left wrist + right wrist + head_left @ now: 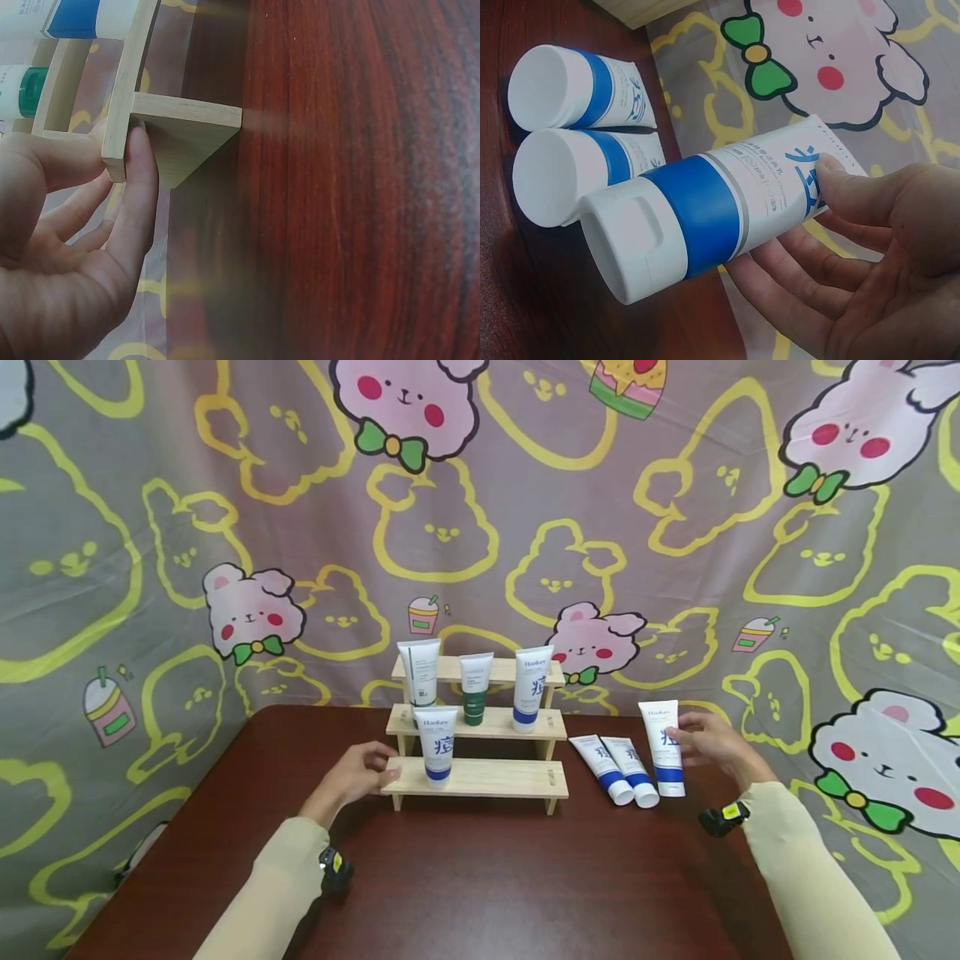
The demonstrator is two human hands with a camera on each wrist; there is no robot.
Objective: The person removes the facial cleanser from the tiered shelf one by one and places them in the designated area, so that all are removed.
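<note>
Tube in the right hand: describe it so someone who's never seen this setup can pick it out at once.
On the dark red table, find the stepped wooden rack and look just right of it in the head view. Two white tubes with blue bands lie there, with a matching tube beside them. That one alone is held in the right hand.

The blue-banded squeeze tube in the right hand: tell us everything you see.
The white, plastic-looking squeeze tube with a blue band has a flat end, blue lettering, grey line and white cap. The right hand pinches it near the flat end, between thumb and fingers, cap lowest. It is right of two white-and-blue tubes. Whether its cap touches the dark red table is unclear.
</note>
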